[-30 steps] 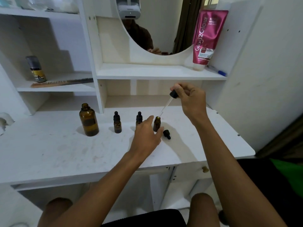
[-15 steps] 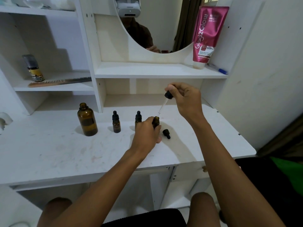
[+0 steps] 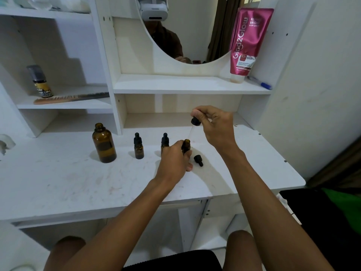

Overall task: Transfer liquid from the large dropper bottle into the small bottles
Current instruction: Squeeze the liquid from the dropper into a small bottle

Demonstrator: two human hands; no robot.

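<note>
So this is the filling step: the left hand (image 3: 173,161) is wrapped around an open small amber glass bottle (image 3: 186,146) standing on the white desk top (image 3: 58,182), fingers closed on its body to steady it, only the neck and mouth poking out. The right hand (image 3: 214,128) is up above and just right of that bottle, thumb and fingertips pinched together on the black rubber bulb of the glass dropper (image 3: 195,122); the clear pipette slants down toward the bottle's mouth, but it's faint against the white and I can't tell if the tip is actually inside yet, or how much liquid is in it. The large amber glass bottle (image 3: 104,142) sits uncapped, well to the left of the held bottle. Between them are 2 more small amber bottles with black dropper caps on, one (image 3: 138,146) standing free and one (image 3: 165,142) just beside the left hand's knuckles. A loose black dropper cap (image 3: 198,160) lies on its side just right of the held bottle, probably its own. Next move, I'd guess: line the tip up over that narrow neck, squeeze gently, and keep the bottle from tipping. 2 bottles look capped, so no idea if they're filled.
</note>
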